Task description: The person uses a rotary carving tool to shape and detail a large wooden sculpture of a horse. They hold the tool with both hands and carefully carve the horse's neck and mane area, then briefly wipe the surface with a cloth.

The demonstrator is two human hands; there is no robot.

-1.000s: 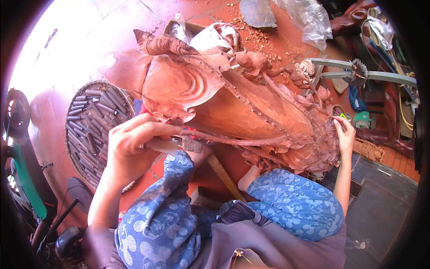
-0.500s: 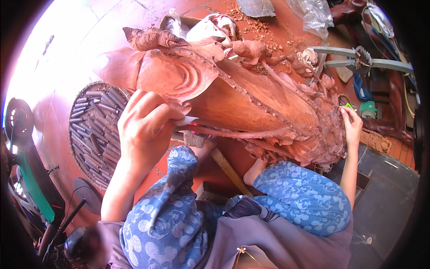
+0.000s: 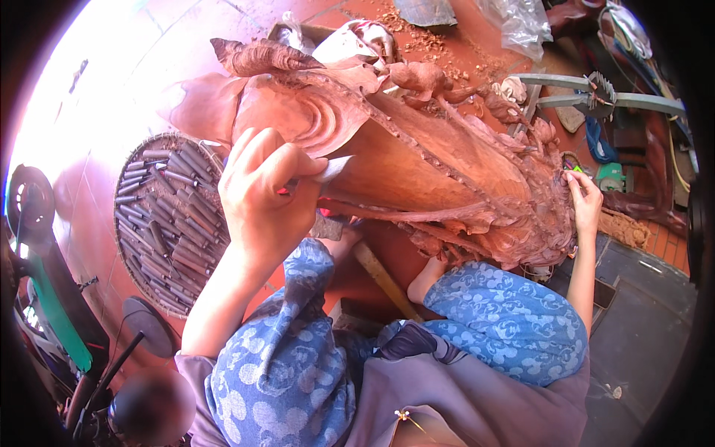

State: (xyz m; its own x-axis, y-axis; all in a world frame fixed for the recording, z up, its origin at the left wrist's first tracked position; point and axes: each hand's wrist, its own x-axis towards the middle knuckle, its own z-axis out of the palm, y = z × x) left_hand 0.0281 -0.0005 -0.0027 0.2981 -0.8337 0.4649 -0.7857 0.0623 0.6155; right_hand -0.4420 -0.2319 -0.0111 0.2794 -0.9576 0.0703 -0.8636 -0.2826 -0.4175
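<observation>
A large reddish-brown wood carving lies across in front of me, with a smooth hollow trough, ringed ripples at its left part and dense leafy, knobbly relief at the right end. My left hand is closed, pinching a small pale folded sheet that looks like sandpaper, at the trough's near left part. Whether the sheet touches the wood I cannot tell. At the carving's far right end, my right hand has its fingertips closed on the carved edge; nothing else shows in them.
To the left stands a round woven basket full of dark wooden-handled tools. A green and black machine is at the left rim. Wood shavings and clear plastic lie behind the carving. A metal clamp stands back right.
My left hand has moved right and slightly away from me with the pale sheet, from the trough's near edge to over its hollow. My right hand stays at the carving's right end.
</observation>
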